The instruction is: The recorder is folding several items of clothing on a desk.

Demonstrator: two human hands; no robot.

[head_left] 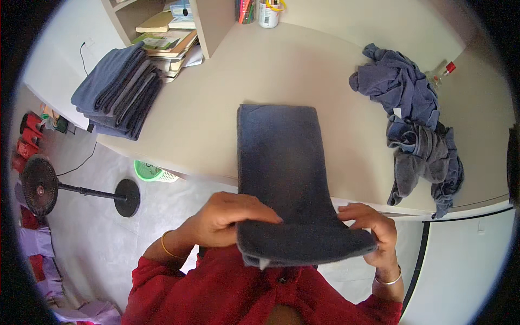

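Observation:
A dark blue-grey towel [281, 157], folded into a long strip, lies on the desk and hangs over its front edge toward me. Its near end is lifted and turned back in a fold. My left hand [230, 216] grips the left side of this fold, fingers stretched across the top and thumb out of sight beneath. At the right corner my right hand [374, 230] is closed on the cloth, a small white tag by its fingers. Another white tag pokes out below the fold's left end.
On the desk's left stands a stack of folded towels [116, 92], beside a shelf with books and papers [168, 46]. Crumpled towels [411, 124] lie at the right near a clear bottle with a red cap [447, 70]. A fan [40, 184] and a green basket [149, 170] are on the floor.

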